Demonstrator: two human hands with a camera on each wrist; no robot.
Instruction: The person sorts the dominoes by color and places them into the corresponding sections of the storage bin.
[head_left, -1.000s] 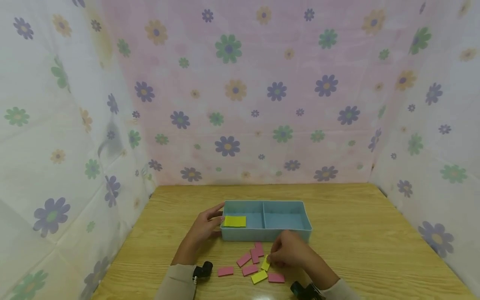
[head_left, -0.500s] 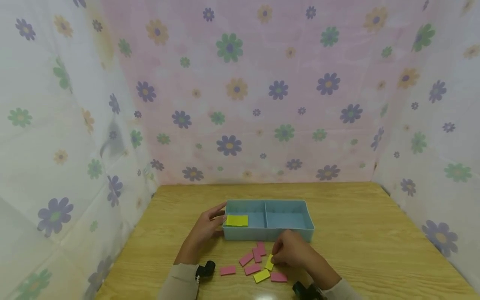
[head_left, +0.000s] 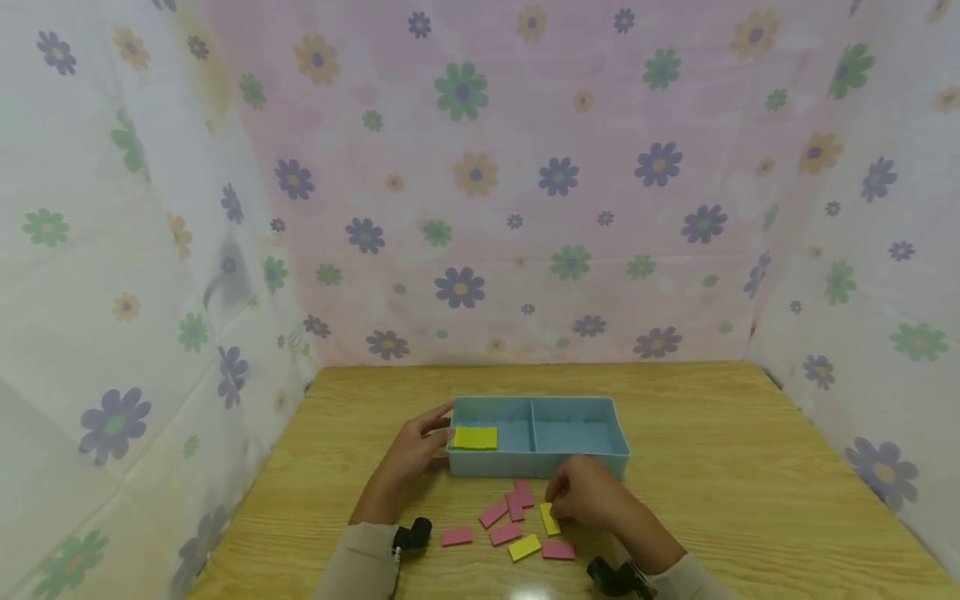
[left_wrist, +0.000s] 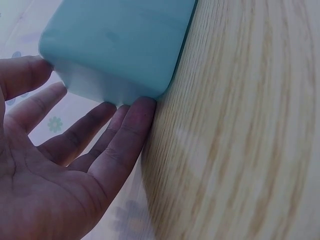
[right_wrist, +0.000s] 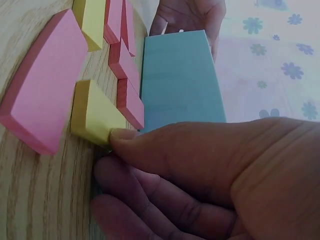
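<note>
Our right hand (head_left: 592, 493) pinches a yellow block (head_left: 551, 521) near its box-side end. The block lies on the table (head_left: 697, 467) in front of the box (head_left: 517, 465), just right of its divider (head_left: 533, 427). It sits left of our right hand, the nearer one, long axis pointing roughly boxward. Our left hand (head_left: 411, 450), fingers spread, touches the box's left end.
</note>
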